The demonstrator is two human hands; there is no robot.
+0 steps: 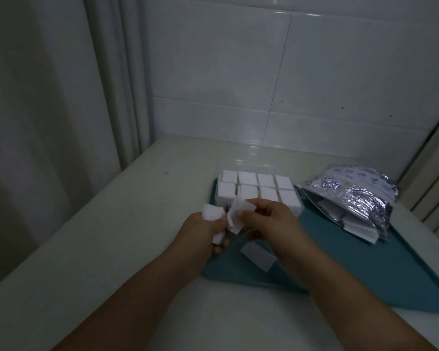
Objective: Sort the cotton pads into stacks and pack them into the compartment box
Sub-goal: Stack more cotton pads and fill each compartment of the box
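Left hand [208, 231] clamps small stack of white square cotton pads [211, 214]; right hand [269, 219] pinches loose pad [235, 219] beside it. Clear plastic compartment box [257, 192], visible cells filled, beyond hands on teal tray [365, 269]. Risk: slack pinch drops pad; uneven stack jams in cell.

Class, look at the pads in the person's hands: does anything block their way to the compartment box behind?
Nothing visible does. The white cotton pads sit just before the clear compartment box, whose top is open, though its visible compartments already hold stacks.
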